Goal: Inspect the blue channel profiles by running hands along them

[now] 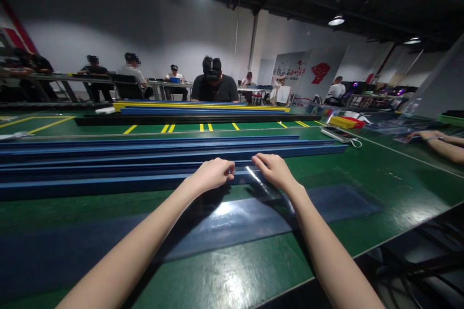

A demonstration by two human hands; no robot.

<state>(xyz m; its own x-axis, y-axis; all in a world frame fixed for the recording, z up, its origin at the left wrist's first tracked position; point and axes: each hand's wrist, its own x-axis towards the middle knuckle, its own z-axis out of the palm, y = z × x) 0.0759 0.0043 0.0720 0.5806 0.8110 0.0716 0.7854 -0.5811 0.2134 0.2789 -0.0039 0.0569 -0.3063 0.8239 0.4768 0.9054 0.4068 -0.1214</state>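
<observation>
My left hand [214,174] is at the near edge of the long blue strips [108,177], its fingers curled together; what they hold, if anything, is too small to tell. Just to its right, my right hand [272,169] has its fingers bent and pinched at the same edge, beside a shiny clear strip of film [258,178]. Between and below both hands a long, translucent bluish sheet [232,224] lies flat on the green table [232,275], running under my forearms. The hands are apart from each other.
Farther back lie a long black strip [181,119], yellow strips [152,106] and a white device with a cord [337,134]. A yellow and red tray [346,122] stands at right. Another person's hands [424,135] rest at the right edge. A person [214,84] sits opposite.
</observation>
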